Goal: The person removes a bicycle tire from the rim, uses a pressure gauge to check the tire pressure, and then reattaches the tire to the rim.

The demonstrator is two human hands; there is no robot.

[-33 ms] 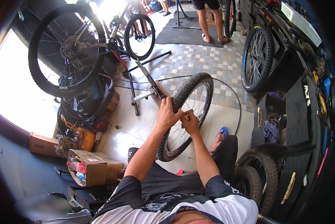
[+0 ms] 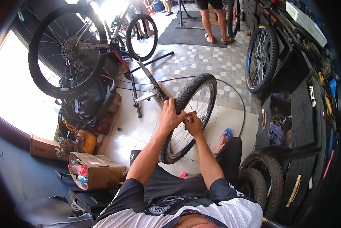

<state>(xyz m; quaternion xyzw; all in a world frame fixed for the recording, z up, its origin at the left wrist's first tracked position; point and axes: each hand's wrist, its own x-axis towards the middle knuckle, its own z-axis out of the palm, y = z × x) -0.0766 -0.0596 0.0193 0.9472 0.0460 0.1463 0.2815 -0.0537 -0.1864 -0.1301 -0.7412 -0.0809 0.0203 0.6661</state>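
A bicycle wheel with a knobby black tyre stands upright on the tiled floor in front of me, between my knees. My left hand is wrapped over the tyre's near-left side, fingers closed on the tread. My right hand touches it from the right, with fingertips pinched at the tyre's edge by the rim and spokes. What the fingertips pinch is too small to make out. Both forearms reach up from the lower edge.
A bicycle hangs on a repair stand at upper left. A cardboard box of cans and an orange machine sit lower left. Wheels and tyres line the right shelving. Another person's legs stand at the top.
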